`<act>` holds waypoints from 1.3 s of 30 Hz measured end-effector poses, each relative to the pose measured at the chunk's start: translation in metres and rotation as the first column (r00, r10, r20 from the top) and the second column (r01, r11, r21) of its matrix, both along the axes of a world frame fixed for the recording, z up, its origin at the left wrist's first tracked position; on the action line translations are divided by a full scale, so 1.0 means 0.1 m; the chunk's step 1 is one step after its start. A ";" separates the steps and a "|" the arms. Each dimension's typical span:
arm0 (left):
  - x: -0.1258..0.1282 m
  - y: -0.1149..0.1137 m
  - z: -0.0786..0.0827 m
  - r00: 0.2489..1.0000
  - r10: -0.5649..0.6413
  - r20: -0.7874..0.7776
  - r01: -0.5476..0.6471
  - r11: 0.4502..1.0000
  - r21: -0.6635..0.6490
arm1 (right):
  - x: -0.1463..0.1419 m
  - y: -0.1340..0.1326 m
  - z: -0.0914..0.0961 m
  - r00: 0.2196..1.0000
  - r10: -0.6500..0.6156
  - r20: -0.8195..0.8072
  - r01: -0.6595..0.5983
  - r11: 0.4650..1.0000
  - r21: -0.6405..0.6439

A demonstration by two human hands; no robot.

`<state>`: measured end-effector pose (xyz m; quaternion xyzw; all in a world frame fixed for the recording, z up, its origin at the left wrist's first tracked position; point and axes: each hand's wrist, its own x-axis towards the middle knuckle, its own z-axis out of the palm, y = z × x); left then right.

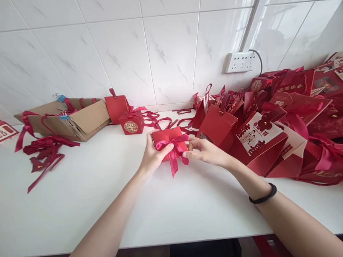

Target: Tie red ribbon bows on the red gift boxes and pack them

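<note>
A small red gift box (166, 137) with a pink-red ribbon bow (175, 148) sits between my hands above the white table (77, 202). My left hand (153, 156) grips the box's left side, thumb pressed on the ribbon. My right hand (205, 150) pinches a ribbon loop at the box's right side with thumb and forefinger. A ribbon tail hangs down below the box.
A finished red box (131, 123) stands behind by the tiled wall. A cardboard box (73, 118) with ribbons (43, 150) lies at the left. A large heap of red gift bags (289, 126) fills the right. A wall socket (239, 61) is above them.
</note>
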<state>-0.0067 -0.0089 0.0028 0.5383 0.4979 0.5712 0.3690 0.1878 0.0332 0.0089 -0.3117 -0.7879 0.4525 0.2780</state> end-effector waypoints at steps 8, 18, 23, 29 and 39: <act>-0.04 0.00 0.00 0.999 0.004 -0.045 -0.003 1.000 0.028 | 0.05 0.03 -0.02 0.972 0.172 0.160 -0.145 0.975 -0.170; -0.01 0.00 0.01 0.999 -0.047 0.007 0.047 0.999 0.020 | -0.02 -0.02 -0.02 0.937 0.286 0.200 -0.261 0.955 -0.142; -0.01 0.00 0.00 0.998 -0.055 0.030 0.055 0.998 0.013 | -0.06 -0.05 -0.05 0.931 0.301 0.206 -0.269 0.948 -0.169; 0.01 -0.01 0.01 0.998 -0.056 0.029 0.056 0.998 -0.002 | -0.05 -0.06 -0.08 0.916 0.351 0.194 -0.291 0.914 -0.282; 0.00 -0.01 0.02 0.997 -0.068 0.025 0.069 0.998 -0.015 | 0.12 -0.02 0.15 0.998 -0.017 0.067 0.024 0.995 -0.100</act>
